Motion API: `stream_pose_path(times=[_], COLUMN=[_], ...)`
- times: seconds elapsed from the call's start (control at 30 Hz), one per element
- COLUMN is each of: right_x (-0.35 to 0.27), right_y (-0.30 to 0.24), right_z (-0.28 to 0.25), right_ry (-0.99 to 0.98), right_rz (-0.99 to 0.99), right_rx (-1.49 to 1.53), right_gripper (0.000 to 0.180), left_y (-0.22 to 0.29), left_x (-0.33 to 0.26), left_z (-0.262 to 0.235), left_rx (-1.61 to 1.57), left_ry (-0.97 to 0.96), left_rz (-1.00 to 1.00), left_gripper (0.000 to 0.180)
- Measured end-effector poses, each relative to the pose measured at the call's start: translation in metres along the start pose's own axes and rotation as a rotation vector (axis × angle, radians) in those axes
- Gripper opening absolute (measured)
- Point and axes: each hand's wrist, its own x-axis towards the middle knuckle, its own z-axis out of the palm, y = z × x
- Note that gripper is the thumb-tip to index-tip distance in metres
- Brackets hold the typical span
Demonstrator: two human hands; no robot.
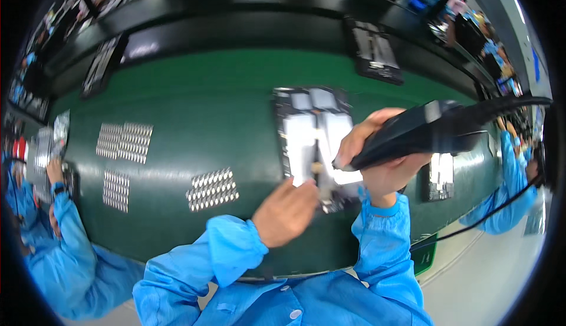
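In front of me on the green tabletop lies an open black-framed device point(299, 140), flat like a tablet, with several pale panels inside. My right hand point(386, 169) is wrapped round a black corded hand tool point(413, 134), whose exact kind I cannot make out. The tool's narrow end points down over the device's right panel; whether it touches is unclear. At the lower left of the device, my left hand point(288, 211) has its fingers curled together against the edge. What they pinch, if anything, is hidden and a little blurred.
Sheets of small metallic parts point(213, 189) lie to the left, with more sheets point(125, 142) farther off. Similar devices rest at the right point(440, 177), far right point(374, 51) and far left point(103, 65). Co-workers in blue sit on both sides. The tool's cable point(513, 103) runs off right.
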Motion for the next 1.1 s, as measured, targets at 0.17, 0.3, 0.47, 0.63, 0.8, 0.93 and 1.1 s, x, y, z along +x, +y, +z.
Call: stream_pose_path(times=[0.17, 0.3, 0.47, 0.63, 0.8, 0.93, 1.1], right_x=[-0.037, -0.057, -0.055, -0.064, -0.059, -0.06, -0.065], right_y=[-0.006, 0.006, -0.006, -0.02, -0.007, -0.02, -0.029], right_z=[-0.011, -0.019, 0.0, -0.007, -0.024, -0.045, -0.053], right_ry=[0.018, -0.083, -0.349, -0.624, -0.757, -0.731, -0.73], right_rz=[0.214, 0.261, 0.331, 0.509, 0.223, 0.388, 0.558], right_rx=[0.11, 0.199, 0.352, 0.559, 0.521, 0.659, 0.775], right_gripper=[0.092, 0.059, 0.043, 0.05, 0.057, 0.056, 0.056], left_y=[-0.12, -0.172, -0.114, 0.033, 0.109, 0.121, 0.123], left_x=[0.047, 0.09, 0.135, 0.189, 0.212, 0.24, 0.247], left_z=[-0.025, -0.038, 0.013, 0.074, 0.145, 0.17, 0.17], left_rx=[0.147, 0.276, 0.047, -0.223, -0.246, -0.143, -0.112], left_ry=[0.036, 0.037, 0.015, -0.269, -0.413, -0.581, -0.632], left_rz=[-0.145, -0.394, -0.015, 0.226, 0.375, 0.289, 0.325], left_gripper=[0.044, 0.04, 0.053, 0.065, 0.093, 0.093, 0.063])
